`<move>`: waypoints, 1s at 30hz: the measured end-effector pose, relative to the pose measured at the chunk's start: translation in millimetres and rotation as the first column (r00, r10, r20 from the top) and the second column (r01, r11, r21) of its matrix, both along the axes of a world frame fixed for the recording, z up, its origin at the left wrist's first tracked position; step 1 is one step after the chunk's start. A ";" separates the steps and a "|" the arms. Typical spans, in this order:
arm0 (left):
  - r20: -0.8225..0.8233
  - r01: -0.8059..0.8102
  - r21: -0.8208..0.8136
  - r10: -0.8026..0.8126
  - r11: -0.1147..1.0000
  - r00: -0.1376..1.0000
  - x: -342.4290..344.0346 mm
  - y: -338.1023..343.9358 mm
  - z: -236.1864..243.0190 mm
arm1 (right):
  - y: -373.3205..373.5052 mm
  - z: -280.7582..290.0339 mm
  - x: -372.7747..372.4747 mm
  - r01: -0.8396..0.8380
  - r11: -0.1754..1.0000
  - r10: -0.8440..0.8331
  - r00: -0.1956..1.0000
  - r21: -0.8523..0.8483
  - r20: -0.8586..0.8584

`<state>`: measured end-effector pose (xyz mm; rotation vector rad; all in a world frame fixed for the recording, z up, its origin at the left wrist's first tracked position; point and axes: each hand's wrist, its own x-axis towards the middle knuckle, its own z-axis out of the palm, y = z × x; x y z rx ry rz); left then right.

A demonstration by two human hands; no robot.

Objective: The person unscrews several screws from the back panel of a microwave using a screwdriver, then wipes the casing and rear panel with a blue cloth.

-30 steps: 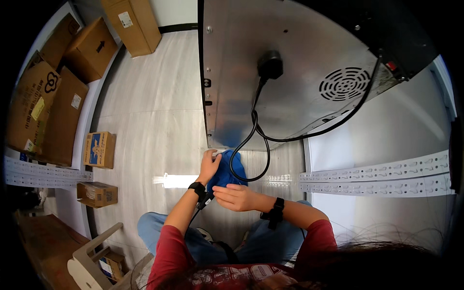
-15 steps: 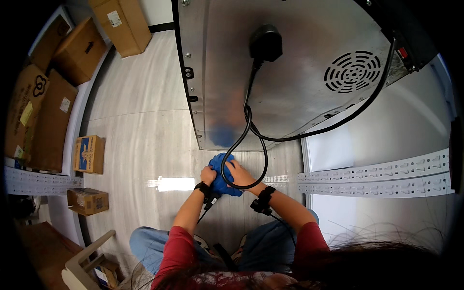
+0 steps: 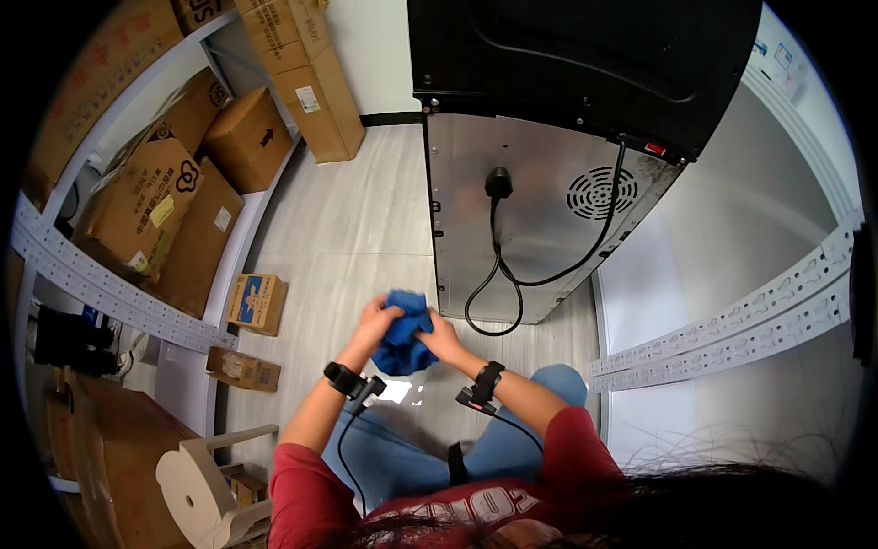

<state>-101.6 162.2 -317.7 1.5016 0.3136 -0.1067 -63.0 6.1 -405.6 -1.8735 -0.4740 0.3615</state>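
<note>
- Low in the view, above the person's blue-trousered knees, both hands meet around a crumpled blue cloth [image 3: 403, 331] held over the pale wood-pattern floor [image 3: 347, 220].
- Left hand [image 3: 375, 320]: its grip is closed on the cloth's left side, fingers curled into the fabric; a black wrist strap [image 3: 340, 377] with a dangling cable sits just behind it.
- Right hand [image 3: 444, 339]: its grip is likewise closed on the cloth's right side, with a second black wrist strap [image 3: 487, 377] behind.
- Just beyond the hands stands a tall metal appliance [image 3: 521, 210] showing its bare silver back panel, with a round vent grille [image 3: 601, 192] and a black power cord [image 3: 498, 274] looping down from a plug.
- Left of the hands, two small cardboard boxes [image 3: 257, 302] lie on the floor beside white perforated shelving [image 3: 101, 284].
- Farther off, large brown cartons [image 3: 165, 201] are stacked on the shelf and against the far wall.
- At lower left, a cream plastic chair [image 3: 206, 480] stands near a brown wooden surface.
</note>
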 end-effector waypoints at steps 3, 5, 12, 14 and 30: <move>0.296 -0.106 0.136 0.062 0.985 0.953 -14.1 20.8 62.6 | 24.8 91.4 -19.1 0.144 0.981 -0.164 0.974 0.134 0.155; 0.471 -0.265 0.289 0.105 0.920 0.876 -16.7 23.3 90.7 | 23.1 143.6 -17.5 0.158 0.938 -0.257 0.914 0.309 0.313; 0.787 -0.324 0.135 0.097 0.936 0.609 52.8 -30.7 126.6 | -17.4 270.3 26.0 0.129 0.949 -0.307 0.577 0.287 0.757; 0.729 -0.096 -0.105 0.142 0.990 0.670 82.3 -31.6 94.2 | -20.2 263.5 40.7 0.174 0.984 -0.118 0.513 0.032 0.850; 0.829 -0.132 0.518 -0.459 0.845 0.319 53.9 -144.3 196.2 | -140.5 295.8 20.0 0.001 0.982 -0.163 0.515 0.189 0.841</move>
